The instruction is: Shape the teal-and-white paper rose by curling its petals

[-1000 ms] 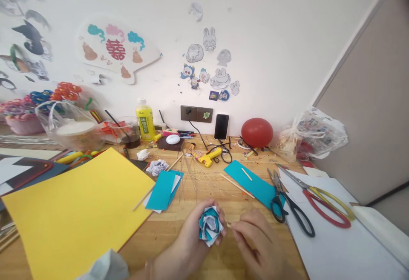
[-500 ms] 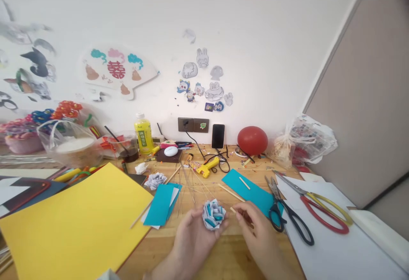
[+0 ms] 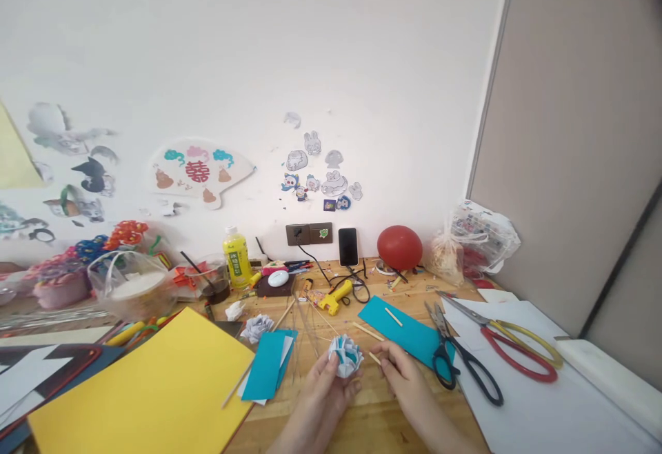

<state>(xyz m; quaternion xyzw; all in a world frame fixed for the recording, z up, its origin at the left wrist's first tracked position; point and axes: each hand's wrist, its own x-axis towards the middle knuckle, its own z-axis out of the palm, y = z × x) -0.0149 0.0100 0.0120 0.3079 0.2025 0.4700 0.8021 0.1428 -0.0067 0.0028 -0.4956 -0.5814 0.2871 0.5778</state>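
A paper flower (image 3: 347, 355) with white and blue petals sits in my left hand (image 3: 324, 388), the thumb against its petals and the fingers beneath. To its right, my right hand (image 3: 402, 377) pinches a short wooden stick (image 3: 375, 358) whose tip points toward the flower without touching it. Blue paper strips (image 3: 266, 368) and white ones lie left of my hands. A white paper flower (image 3: 257, 329) rests behind those strips. Beyond my right hand is a blue sheet (image 3: 408, 333) with a small stick (image 3: 394, 317) on it.
Black-handled scissors (image 3: 455, 354) and red-and-yellow-handled scissors (image 3: 517, 343) lie on the right. A large yellow sheet (image 3: 149, 385) covers the left front. Behind are a yellow glue gun (image 3: 334, 299), a phone (image 3: 348, 247), a red balloon (image 3: 399, 248) and a yellow bottle (image 3: 236, 258).
The view has tilted upward. My left thumb has come over the flower, which is now turned more onto its side. My right hand still holds the stick.
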